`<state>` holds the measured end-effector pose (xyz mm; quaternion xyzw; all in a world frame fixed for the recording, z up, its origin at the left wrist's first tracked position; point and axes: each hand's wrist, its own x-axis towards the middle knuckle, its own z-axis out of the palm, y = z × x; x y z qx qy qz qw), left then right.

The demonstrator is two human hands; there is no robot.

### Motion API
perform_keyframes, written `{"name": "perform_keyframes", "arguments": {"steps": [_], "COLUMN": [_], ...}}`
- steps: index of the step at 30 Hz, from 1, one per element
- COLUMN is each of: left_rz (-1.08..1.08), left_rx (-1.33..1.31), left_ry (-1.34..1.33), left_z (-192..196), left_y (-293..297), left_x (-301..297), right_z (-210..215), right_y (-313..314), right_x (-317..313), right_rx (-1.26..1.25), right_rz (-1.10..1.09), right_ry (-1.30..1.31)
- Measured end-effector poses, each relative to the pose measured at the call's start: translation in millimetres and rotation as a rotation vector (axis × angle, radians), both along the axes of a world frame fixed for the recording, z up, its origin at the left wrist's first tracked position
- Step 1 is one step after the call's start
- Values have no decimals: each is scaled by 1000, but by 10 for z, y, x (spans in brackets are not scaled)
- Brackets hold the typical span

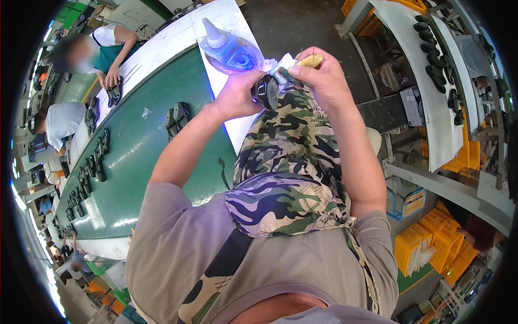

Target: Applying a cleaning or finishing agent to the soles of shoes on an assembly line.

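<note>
My left hand [236, 96] is closed around a dark shoe [266, 94], held up above my lap with its rounded end toward me. Just to its right, my right hand [329, 81] pinches a crumpled cloth [283, 66], whitish with a dark green part, close to the shoe's upper side. A yellowish pad or piece of cloth [311, 60] shows at the right fingers; whether it is part of the same cloth I cannot tell. Beyond my left hand, a clear squeeze bottle [231, 53] with a pale nozzle and blue contents rests on the white tabletop [237, 13].
A green conveyor belt [140, 162] on my left carries a pair of sandals [177, 119] and a row of dark shoes [91, 167]. Across it, a co-worker [116, 40] handles a shoe. A rack [388, 32] with shoes and orange crates [413, 248] stand at right.
</note>
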<state>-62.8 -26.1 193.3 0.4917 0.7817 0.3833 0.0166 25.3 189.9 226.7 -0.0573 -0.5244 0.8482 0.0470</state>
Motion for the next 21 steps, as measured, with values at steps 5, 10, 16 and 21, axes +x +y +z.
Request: {"name": "perform_keyframes", "arguments": {"steps": [5,10,16,21], "left_rz": [-185,-324,-287,-239], "left_rx": [-264,-390,-164,-97], "left_ry": [-324,-694,-974,-1263], "left_z": [58,163,53,-52], "left_y": [3,-15,-56,-75], "left_x": [-91,-139,-97,-95], "right_z": [122,129,45,-27], "right_y": [96,168,144,109], "right_x": [-47,-110,-144,-92], "right_rx": [281,509,571,578], "right_rz": [-37,-75,-52,62], "right_ry": [90,182,304,233]}}
